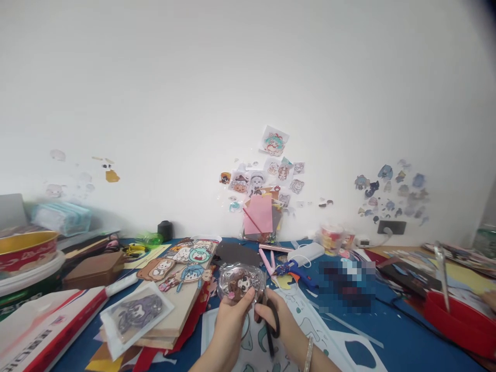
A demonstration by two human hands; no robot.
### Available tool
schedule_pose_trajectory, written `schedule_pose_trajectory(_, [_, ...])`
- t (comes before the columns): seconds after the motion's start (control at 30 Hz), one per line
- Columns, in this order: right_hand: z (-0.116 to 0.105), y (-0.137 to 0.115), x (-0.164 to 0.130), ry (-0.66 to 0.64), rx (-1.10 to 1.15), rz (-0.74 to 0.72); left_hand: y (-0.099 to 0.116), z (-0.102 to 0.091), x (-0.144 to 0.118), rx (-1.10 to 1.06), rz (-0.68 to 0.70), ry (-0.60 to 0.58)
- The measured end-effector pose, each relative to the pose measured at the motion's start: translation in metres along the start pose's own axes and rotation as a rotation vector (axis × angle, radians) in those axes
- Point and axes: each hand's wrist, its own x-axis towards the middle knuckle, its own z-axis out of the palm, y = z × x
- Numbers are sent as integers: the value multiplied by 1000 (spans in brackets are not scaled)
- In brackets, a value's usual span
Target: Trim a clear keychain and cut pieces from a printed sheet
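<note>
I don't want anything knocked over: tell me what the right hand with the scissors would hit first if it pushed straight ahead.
Probably the blue glue gun just beyond the right hand and its black-handled scissors, though depth is hard to judge.

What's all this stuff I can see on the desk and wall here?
cartoon cut-out: one, brown and pink, under clear film, in the left hand
scissors: one, black handles, in the right hand
glue gun: one, blue, behind the hands
wooden board: one, tan, left of hands, character cut-outs on it
pink paper: one, against the wall
wall stickers: many, mostly blue, right wall
red tray: one, far right
left hand: one
right hand: one
</note>
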Motion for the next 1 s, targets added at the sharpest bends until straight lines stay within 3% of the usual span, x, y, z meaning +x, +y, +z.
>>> schedule_pose_trajectory(0.23, [-9,-16,-10,-208,253,-24,7,1,2,-30,-15,40])
schedule_pose_trajectory(0.47, [-17,-11,-10,-376,317,-28,8,-6,7,-11,34,59])
schedule_pose_trajectory(0.63, [-18,-2,-6,-373,311,66,15,-2,6,-12,24,128])
schedule_pose_trajectory(0.77, [-18,7,-6,-325,347,134,16,-1,6,9,35,116])
schedule_pose_trajectory(1.0, [-14,6,-6,-346,341,51,5,-9,11,87,48,90])
